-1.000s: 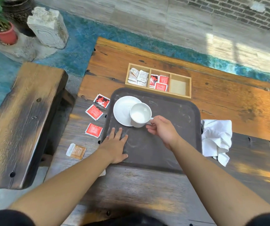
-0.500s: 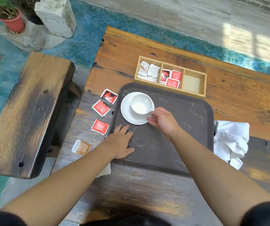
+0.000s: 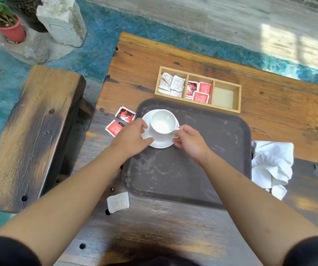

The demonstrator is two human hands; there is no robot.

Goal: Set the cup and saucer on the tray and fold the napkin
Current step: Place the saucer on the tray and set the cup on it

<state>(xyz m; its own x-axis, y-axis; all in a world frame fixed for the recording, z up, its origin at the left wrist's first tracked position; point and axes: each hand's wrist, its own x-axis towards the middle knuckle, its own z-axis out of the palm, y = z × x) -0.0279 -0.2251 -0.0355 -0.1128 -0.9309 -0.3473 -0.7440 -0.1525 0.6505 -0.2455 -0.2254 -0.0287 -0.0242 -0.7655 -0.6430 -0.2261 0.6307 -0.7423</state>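
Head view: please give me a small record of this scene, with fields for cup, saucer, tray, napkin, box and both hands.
cup: white, upright, empty, on the saucer
saucer: white, on the tray, far left corner
tray: dark, on the table
napkin: white, crumpled, on the table right of the tray, not folded
box: wooden, three compartments; right one has no packets
left hand: on the saucer's left edge
right hand: at the cup's handle
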